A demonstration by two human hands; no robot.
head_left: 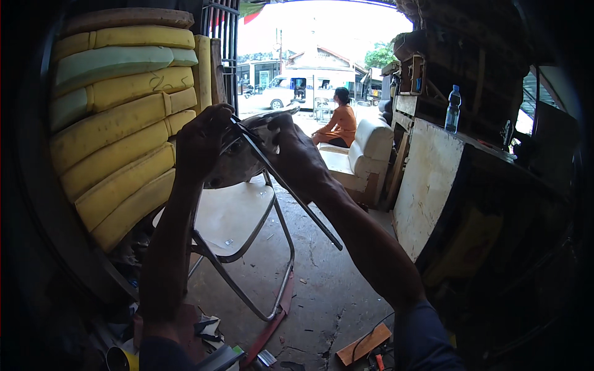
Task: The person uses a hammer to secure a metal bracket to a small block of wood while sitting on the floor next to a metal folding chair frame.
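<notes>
Both my hands are raised over a folding chair with a pale seat (230,216) and a metal tube frame (288,247). Between them is a worn, pale panel (238,170) with dark holes, which looks like the chair's backrest. My left hand (201,139) is closed at the panel's left side, around the upper end of a long thin strip (309,213). The strip slants down to the right, passing under my right hand (297,151) and ending free beside my right forearm. The right fingers are bent over the panel's upper edge; their tips are partly hidden.
Yellow and pale green foam cushions (124,114) are stacked at the left. A person in orange (340,123) sits by a cream sofa (365,154) ahead. A plastic bottle (453,108) stands on the right-hand cabinet (427,179). Scraps and a wooden block (365,344) lie on the floor.
</notes>
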